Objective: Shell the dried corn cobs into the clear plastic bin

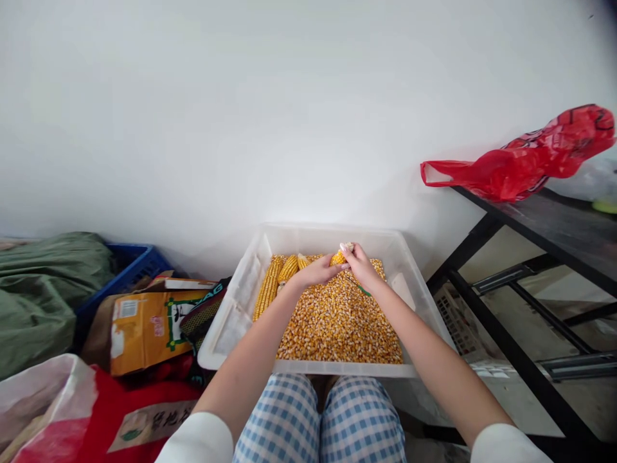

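Both hands are over a translucent plastic bin (429, 315) filled with loose corn kernels (332, 328). Between them is a partly stripped ear of corn (339, 258), its pale bare end pointing up and right. My left hand (321, 270) is closed around the lower left end of the ear. At the bare end, my right hand (359, 265) grips it with thumb and fingers pressed on it. Whole yellow corn cobs (268, 289) lie on the kernels along the bin's left side. A thin green strip (364, 290) shows beneath my right hand.
A black metal frame table (569, 231) stands at right, with a red plastic bag (520, 164) on top. At left are a blue crate (130, 267) under green cloth (53, 289), an orange carton (144, 328) and a red sack (130, 405). A white wall (308, 116) rises behind.
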`<state>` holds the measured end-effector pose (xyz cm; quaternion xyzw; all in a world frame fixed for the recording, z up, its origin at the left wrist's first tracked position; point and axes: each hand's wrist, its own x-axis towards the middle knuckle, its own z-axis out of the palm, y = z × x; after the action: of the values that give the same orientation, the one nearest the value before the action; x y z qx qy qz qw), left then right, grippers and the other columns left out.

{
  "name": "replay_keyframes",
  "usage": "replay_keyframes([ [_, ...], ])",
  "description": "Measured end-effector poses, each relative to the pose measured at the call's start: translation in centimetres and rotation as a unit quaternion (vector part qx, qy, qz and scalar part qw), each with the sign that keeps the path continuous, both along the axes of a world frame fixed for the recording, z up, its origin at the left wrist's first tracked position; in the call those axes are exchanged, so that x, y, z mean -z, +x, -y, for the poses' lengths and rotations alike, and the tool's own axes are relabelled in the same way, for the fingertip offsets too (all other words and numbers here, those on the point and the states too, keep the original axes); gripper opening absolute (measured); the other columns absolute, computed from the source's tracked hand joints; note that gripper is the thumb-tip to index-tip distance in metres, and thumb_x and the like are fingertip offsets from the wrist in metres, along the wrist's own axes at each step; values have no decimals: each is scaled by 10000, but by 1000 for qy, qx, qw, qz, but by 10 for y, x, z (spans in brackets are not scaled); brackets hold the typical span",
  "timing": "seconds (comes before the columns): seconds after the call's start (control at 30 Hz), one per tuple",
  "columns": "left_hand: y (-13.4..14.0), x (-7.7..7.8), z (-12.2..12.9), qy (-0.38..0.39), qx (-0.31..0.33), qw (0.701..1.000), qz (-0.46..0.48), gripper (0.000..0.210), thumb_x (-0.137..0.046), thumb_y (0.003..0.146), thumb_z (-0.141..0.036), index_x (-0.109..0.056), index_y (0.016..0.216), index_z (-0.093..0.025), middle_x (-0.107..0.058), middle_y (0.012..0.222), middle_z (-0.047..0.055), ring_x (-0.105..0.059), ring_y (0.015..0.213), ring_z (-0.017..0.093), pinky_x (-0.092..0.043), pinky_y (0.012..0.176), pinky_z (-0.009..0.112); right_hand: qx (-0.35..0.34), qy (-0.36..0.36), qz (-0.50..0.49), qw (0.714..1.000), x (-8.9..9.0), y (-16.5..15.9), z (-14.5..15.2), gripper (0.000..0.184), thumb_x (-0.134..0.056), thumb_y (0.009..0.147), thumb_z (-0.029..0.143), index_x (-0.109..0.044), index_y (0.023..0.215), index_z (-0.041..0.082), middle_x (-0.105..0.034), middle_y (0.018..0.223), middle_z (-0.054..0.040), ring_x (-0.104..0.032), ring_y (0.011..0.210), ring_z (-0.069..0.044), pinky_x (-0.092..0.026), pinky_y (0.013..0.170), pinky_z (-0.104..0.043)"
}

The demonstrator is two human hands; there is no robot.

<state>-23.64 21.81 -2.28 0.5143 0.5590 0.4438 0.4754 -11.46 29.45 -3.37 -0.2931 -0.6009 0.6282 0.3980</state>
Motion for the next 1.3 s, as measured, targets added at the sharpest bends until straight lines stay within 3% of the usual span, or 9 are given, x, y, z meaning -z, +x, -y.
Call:
replay_keyframes([
  [0.13,2,-4,-3,27,24,999,9,410,-615,727,-532,-512,842,-152,-368,477,-76,-306,389,52,-223,387,202,-15,-58,-46,997,-5,-2,-3,381,-661,668,522,-494,795,203,-495,672,49,-452,558,-78,-361,499,-211],
  [0.33,-6,-3,-14,91,-155,972,151,404,-631,710,-528,-503,800,-156,-467,510,-47,-420,424,63,-259,419,189,-4,-109,-107,988,-6,-2,-6,382,-738,617,444,-502,807,210,-572,768,38,-553,619,-95,-483,636,-263],
  [0.5,-12,-1,-18,94,-209,944,240,402,-660,675,-502,-458,662,-155,-408,517,-53,-379,445,48,-248,427,188,-85,-150,-42,984,-6,-3,3,354,-692,672,488,-530,808,205,-584,698,31,-562,577,-112,-518,605,-291],
  [0.7,-4,2,-17,84,-231,954,171,363,-630,709,-497,-587,773,-142,-531,686,-12,-470,611,74,-335,526,182,-177,-114,81,974,-6,-3,14,403,-614,718,576,-568,838,194,-542,565,25,-502,464,-101,-419,424,-219],
  [0.8,1,3,-19,57,-187,962,190,398,-594,724,-541,-577,789,-149,-590,764,13,-515,642,94,-352,520,187,-165,-62,98,979,-3,-4,19,433,-527,754,629,-567,818,202,-451,489,51,-405,393,-81,-309,353,-195],
  [0.93,5,3,-19,54,-107,951,285,447,-551,727,-605,-487,752,-164,-653,833,67,-603,734,154,-453,621,246,-188,-37,94,977,-1,-6,26,447,-472,765,663,-538,836,227,-410,467,68,-336,353,-78,-265,333,-205],
  [1.1,5,-2,-15,43,-81,950,300,452,-542,734,-607,-494,725,-157,-669,796,82,-629,725,173,-488,667,284,-231,-36,67,970,-2,-5,30,423,-467,779,652,-497,832,234,-435,477,69,-353,352,-84,-308,343,-216],
  [1.2,2,-4,-13,20,-68,949,308,442,-525,750,-590,-517,703,-151,-658,722,82,-625,656,172,-485,596,268,-253,-35,53,965,0,-4,28,413,-460,794,635,-499,816,224,-473,482,61,-384,345,-93,-340,343,-225],
  [1.3,-1,-8,-11,11,-56,951,305,433,-492,775,-562,-559,722,-138,-643,661,80,-598,554,153,-444,488,239,-286,-88,24,954,-1,-2,25,386,-512,781,600,-522,834,218,-529,526,46,-457,382,-107,-418,400,-250],
])
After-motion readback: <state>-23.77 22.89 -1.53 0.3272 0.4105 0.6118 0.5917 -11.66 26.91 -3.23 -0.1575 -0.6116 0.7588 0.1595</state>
